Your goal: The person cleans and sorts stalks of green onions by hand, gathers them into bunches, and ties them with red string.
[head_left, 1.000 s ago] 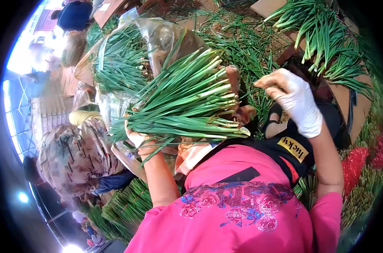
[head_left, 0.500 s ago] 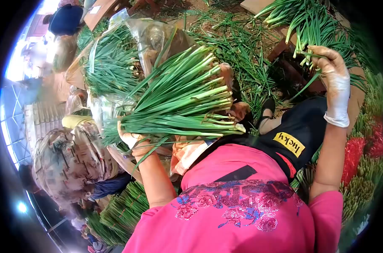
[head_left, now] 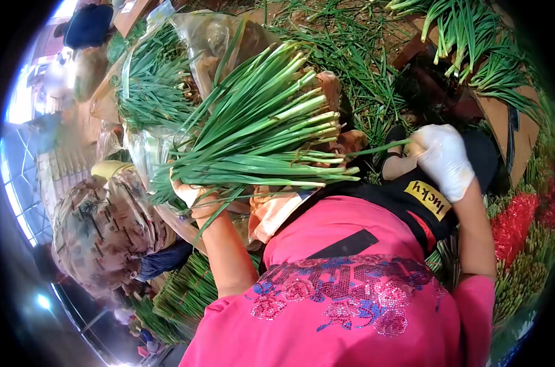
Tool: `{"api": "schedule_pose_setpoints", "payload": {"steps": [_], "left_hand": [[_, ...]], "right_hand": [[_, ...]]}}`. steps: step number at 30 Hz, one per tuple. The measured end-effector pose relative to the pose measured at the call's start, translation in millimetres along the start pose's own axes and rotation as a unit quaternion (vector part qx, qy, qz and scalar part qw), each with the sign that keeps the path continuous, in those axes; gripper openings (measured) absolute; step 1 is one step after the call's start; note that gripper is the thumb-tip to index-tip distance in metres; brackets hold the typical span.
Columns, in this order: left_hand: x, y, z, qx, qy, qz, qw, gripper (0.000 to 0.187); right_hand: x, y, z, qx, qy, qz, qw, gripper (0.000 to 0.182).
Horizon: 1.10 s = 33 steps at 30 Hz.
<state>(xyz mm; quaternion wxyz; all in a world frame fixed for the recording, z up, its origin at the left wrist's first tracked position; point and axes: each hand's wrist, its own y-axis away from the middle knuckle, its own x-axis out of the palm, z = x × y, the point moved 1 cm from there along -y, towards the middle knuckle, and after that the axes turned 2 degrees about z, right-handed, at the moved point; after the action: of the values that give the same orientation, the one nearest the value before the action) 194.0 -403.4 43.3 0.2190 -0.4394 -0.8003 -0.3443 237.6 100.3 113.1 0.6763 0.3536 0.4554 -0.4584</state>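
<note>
My gloved left hand (head_left: 189,191) is closed around the leafy end of a large bunch of green onions (head_left: 271,128). The stalks fan out to the right, pale root ends outermost. Over my lap, my right hand (head_left: 444,160), in a white glove with stained fingers, is pinched on one long green leaf (head_left: 384,147). That leaf points left, its far tip overlapping the pale ends of the bunch in this view.
More green onions (head_left: 467,37) lie on a brown board at the upper right. Loose leaves (head_left: 357,67) cover the ground ahead. Left of the bunch stands a plastic bag (head_left: 158,92) full of greens. A person in patterned clothing (head_left: 109,226) bends close on my left. Red plastic (head_left: 514,229) lies at right.
My right hand has come down and left from the green onions on the board to over my lap, bringing the leaf toward the bunch. My left hand stays nearly in place.
</note>
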Motion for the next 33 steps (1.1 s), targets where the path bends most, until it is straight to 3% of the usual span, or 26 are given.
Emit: {"api": "schedule_pose_setpoints", "payload": {"steps": [2, 4, 5, 8, 9, 10, 12, 14, 15, 16, 18, 19, 20, 21, 22, 24, 25, 26, 27, 28, 30, 32, 33], "left_hand": [[-1, 1, 0, -0.003, -0.009, -0.008, 1.000, 0.031], [12, 7, -1, -0.019, 0.015, -0.020, 1.000, 0.032], [8, 7, -1, 0.006, 0.019, -0.013, 1.000, 0.033], [22, 15, -2, -0.027, 0.062, 0.012, 0.998, 0.034], [34, 20, -1, -0.010, 0.047, 0.015, 0.999, 0.031], [43, 23, -1, 0.008, 0.032, 0.018, 0.999, 0.028], [30, 18, -10, -0.002, 0.042, 0.060, 0.997, 0.029], [40, 24, -14, -0.005, 0.048, 0.083, 0.995, 0.032], [45, 31, -14, 0.013, 0.077, 0.108, 0.991, 0.040], [50, 37, -15, 0.034, 0.037, 0.062, 0.997, 0.042], [60, 45, -17, 0.074, -0.043, -0.029, 0.996, 0.047], [61, 48, -18, 0.057, -0.031, -0.005, 0.998, 0.050], [60, 47, -20, 0.058, -0.011, 0.020, 0.998, 0.048], [60, 47, -19, 0.082, -0.009, 0.022, 0.996, 0.045], [60, 47, -18, 0.105, -0.008, 0.022, 0.994, 0.042], [52, 41, -20, 0.067, 0.023, 0.039, 0.997, 0.034], [43, 37, -18, 0.061, 0.036, 0.050, 0.996, 0.032], [33, 29, -16, 0.055, 0.049, 0.064, 0.995, 0.030], [15, 14, -15, 0.016, 0.073, 0.097, 0.992, 0.026], [13, 13, -10, 0.018, 0.081, 0.071, 0.994, 0.023], [8, 12, -4, 0.010, 0.086, 0.048, 0.995, 0.030], [5, 9, -1, 0.014, 0.076, 0.040, 0.996, 0.031], [3, 5, 0, 0.016, 0.071, 0.032, 0.997, 0.031]], "right_hand": [[13, 31, -66, 0.088, 0.182, 0.074, 0.977, 0.008], [-16, 15, -24, 0.038, 0.104, -0.047, 0.993, 0.019], [-22, 2, -1, -0.007, 0.014, -0.050, 0.999, 0.029], [-21, -38, 76, -0.170, -0.014, -0.077, 0.982, 0.024], [-14, -51, 95, -0.198, -0.014, -0.029, 0.980, 0.024], [-2, -62, 112, -0.241, 0.007, -0.044, 0.970, 0.024], [38, -85, 128, -0.288, -0.059, -0.039, 0.955, 0.012], [32, -95, 140, -0.306, -0.139, -0.014, 0.942, 0.012], [22, -94, 144, -0.294, -0.288, -0.100, 0.906, 0.005], [6, -92, 149, -0.228, -0.500, -0.077, 0.832, 0.004], [-35, -88, 144, -0.162, -0.698, -0.087, 0.692, 0.006], [-60, -82, 139, -0.104, -0.781, -0.091, 0.609, 0.008], [-70, -80, 125, -0.131, -0.722, -0.210, 0.645, 0.010], [-82, -72, 109, -0.129, -0.750, -0.248, 0.599, 0.009], [-92, -59, 87, -0.134, -0.801, -0.265, 0.521, 0.010], [-102, -35, 39, -0.173, -0.881, -0.241, 0.369, 0.012], [-100, -25, 18, -0.170, -0.882, -0.237, 0.370, 0.013], [-92, -17, 5, -0.124, -0.828, -0.294, 0.460, 0.016], [-76, -17, 5, -0.056, -0.727, -0.284, 0.623, 0.017], [-56, -13, 5, 0.021, -0.596, -0.263, 0.758, 0.018], [-15, -11, 15, 0.145, -0.595, 0.004, 0.790, 0.022], [33, -9, 29, 0.143, -0.603, 0.081, 0.780, 0.026], [49, -11, 39, 0.135, -0.596, 0.067, 0.788, 0.028]]}}
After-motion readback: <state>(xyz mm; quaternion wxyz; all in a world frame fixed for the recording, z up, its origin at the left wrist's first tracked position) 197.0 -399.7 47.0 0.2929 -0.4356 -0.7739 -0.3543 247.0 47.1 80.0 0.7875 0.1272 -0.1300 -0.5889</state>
